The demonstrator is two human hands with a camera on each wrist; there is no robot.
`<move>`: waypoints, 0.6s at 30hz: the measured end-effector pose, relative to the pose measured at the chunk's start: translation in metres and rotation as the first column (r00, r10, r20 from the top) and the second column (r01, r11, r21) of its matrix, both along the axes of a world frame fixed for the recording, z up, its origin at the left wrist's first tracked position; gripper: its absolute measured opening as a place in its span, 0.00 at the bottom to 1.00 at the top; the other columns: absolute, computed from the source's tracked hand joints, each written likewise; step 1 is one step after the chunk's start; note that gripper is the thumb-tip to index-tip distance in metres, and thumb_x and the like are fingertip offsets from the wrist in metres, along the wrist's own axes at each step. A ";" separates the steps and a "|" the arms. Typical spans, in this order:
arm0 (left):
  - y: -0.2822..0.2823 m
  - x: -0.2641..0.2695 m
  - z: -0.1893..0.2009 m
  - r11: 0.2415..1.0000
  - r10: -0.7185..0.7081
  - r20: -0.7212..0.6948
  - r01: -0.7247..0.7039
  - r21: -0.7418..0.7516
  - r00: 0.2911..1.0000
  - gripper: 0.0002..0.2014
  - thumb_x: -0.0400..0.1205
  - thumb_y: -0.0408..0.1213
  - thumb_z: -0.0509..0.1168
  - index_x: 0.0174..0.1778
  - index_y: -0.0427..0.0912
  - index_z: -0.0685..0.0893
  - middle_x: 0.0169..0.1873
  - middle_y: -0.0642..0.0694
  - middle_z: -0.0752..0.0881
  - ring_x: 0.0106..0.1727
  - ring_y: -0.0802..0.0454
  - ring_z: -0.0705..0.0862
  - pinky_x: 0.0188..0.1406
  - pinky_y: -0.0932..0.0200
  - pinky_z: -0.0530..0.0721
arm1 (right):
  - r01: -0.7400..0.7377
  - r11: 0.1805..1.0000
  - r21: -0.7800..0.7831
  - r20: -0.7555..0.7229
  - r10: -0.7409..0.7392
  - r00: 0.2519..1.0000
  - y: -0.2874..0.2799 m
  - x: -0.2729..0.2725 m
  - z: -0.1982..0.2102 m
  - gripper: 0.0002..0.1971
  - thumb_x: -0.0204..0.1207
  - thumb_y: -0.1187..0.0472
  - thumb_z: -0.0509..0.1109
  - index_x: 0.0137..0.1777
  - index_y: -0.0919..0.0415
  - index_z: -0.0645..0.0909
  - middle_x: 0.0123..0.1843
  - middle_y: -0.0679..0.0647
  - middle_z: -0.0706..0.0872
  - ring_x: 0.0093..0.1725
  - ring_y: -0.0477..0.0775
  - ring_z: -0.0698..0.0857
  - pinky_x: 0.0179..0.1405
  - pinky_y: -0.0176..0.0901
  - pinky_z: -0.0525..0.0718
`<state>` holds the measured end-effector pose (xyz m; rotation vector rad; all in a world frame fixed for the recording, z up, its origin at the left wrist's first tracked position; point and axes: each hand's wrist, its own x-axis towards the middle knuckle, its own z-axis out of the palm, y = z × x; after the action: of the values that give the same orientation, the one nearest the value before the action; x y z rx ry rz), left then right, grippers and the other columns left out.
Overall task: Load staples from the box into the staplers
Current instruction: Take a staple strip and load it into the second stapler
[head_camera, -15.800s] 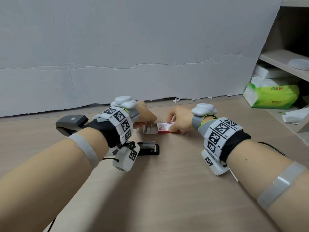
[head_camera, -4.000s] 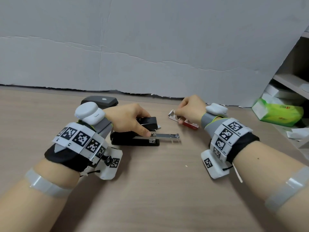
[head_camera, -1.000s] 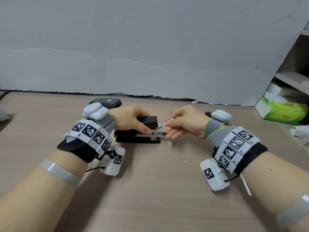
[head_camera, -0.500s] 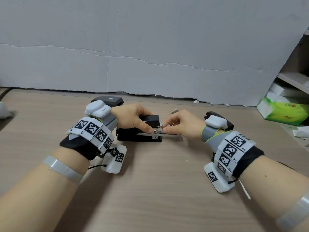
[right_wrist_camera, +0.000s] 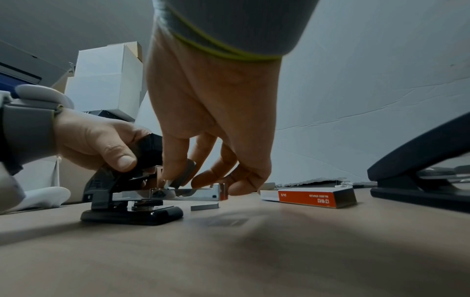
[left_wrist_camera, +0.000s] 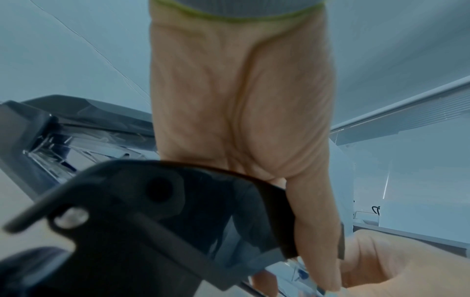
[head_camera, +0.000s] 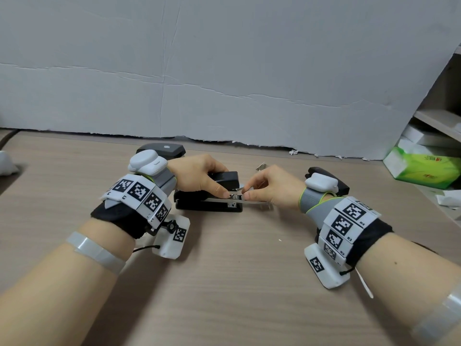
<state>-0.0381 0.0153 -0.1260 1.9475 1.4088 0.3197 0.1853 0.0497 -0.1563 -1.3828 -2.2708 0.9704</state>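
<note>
A small black stapler (head_camera: 219,182) stands mid-table with its metal staple tray (head_camera: 252,201) slid out to the right. My left hand (head_camera: 212,187) grips the stapler's top, thumb on the near side. My right hand (head_camera: 245,193) pinches a short grey staple strip (right_wrist_camera: 187,171) between thumb and forefinger, right over the tray (right_wrist_camera: 195,194) at the stapler's mouth. The orange and white staple box (right_wrist_camera: 314,197) lies just behind the right hand; the head view shows only its flap (head_camera: 262,166). The left wrist view shows the stapler's black rear (left_wrist_camera: 152,221) under my palm.
A loose staple strip (right_wrist_camera: 204,207) lies on the table under the tray. A larger grey stapler (head_camera: 162,149) sits behind my left wrist, another black one (head_camera: 341,187) behind my right wrist. A green tissue pack (head_camera: 424,168) and shelves stand at the right.
My right hand has come in from the right and lowered the staple strip onto the stapler's tray. The left hand keeps its grip on the stapler, which has not moved.
</note>
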 end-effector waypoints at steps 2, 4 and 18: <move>0.000 0.000 0.000 1.000 -0.001 -0.002 0.001 0.002 1.000 0.09 0.74 0.48 0.76 0.45 0.50 0.87 0.32 0.53 0.84 0.32 0.56 0.80 0.36 0.61 0.77 | 0.016 1.000 0.005 -0.011 -0.016 1.000 0.000 0.001 0.001 0.07 0.72 0.56 0.80 0.47 0.57 0.92 0.30 0.45 0.81 0.32 0.48 0.76 0.36 0.44 0.76; 0.000 0.000 0.000 1.000 -0.002 -0.002 0.002 0.002 1.000 0.10 0.74 0.48 0.77 0.46 0.49 0.88 0.33 0.51 0.84 0.33 0.55 0.80 0.37 0.60 0.78 | 0.016 1.000 0.005 -0.015 -0.016 1.000 -0.001 0.001 0.002 0.07 0.73 0.57 0.80 0.47 0.58 0.92 0.29 0.44 0.81 0.32 0.47 0.76 0.38 0.44 0.76; -0.003 0.000 0.001 1.000 0.015 0.003 -0.015 0.004 1.000 0.09 0.74 0.47 0.77 0.45 0.49 0.88 0.33 0.53 0.86 0.32 0.57 0.82 0.35 0.64 0.79 | 0.015 1.000 0.014 0.145 -0.016 0.989 -0.008 -0.003 0.005 0.07 0.71 0.55 0.81 0.46 0.55 0.89 0.31 0.41 0.84 0.29 0.44 0.81 0.28 0.31 0.77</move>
<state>-0.0383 0.0127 -0.1249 1.9399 1.4229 0.3325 0.1827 0.0414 -0.1513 -1.5086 -2.3619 0.8743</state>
